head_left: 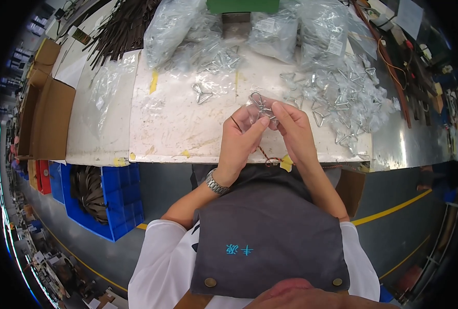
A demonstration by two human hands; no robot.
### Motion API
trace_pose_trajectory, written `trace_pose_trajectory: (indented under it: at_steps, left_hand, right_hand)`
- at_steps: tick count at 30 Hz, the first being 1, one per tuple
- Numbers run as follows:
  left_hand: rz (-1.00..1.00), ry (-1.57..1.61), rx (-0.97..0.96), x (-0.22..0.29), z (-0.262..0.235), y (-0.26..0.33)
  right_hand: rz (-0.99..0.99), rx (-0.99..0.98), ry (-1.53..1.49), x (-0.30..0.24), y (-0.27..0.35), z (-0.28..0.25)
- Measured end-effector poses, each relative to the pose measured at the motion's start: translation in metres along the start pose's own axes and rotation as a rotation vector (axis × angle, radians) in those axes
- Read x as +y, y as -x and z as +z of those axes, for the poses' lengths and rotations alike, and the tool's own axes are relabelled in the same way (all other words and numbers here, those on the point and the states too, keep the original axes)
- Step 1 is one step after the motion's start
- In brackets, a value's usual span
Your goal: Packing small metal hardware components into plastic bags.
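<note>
Over the near part of the white worktable (182,123), both my hands are closed around a small clear plastic bag with a bent metal wire buckle (260,103) in it. My left hand (239,139) pinches its left side between thumb and fingers; a thin dark cord runs by these fingers and hangs below. My right hand (297,134) grips the other side, thumb on the front. A loose wire buckle (202,93) lies on the table beyond my left hand. Several more buckles (337,103), many in clear bags, are spread to the right of my right hand.
Large clear plastic bags (172,31) stand along the back, around a green box (243,5). Dark strips (123,31) are piled at the far left. A cardboard box (54,118) sits at the left edge, above a blue crate (121,201) holding dark coiled bands.
</note>
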State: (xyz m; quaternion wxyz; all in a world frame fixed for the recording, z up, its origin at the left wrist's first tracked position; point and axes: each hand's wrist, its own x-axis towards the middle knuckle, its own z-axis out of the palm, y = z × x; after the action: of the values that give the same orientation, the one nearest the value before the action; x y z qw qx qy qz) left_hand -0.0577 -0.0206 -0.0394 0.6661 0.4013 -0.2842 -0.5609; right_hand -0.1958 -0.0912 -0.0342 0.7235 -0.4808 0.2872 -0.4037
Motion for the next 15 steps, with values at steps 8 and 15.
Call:
trace_pose_trajectory:
  at_steps: [8,15]
  left_hand:
    - [-0.137,0.246,-0.071,-0.005,-0.004,0.0]
    - [-0.186,0.243,-0.09,-0.008,-0.008,-0.002]
  right_hand:
    - [-0.156,0.072,0.306,-0.017,0.007,0.014]
    - [-0.208,-0.019,0.282,-0.026,0.003,0.014]
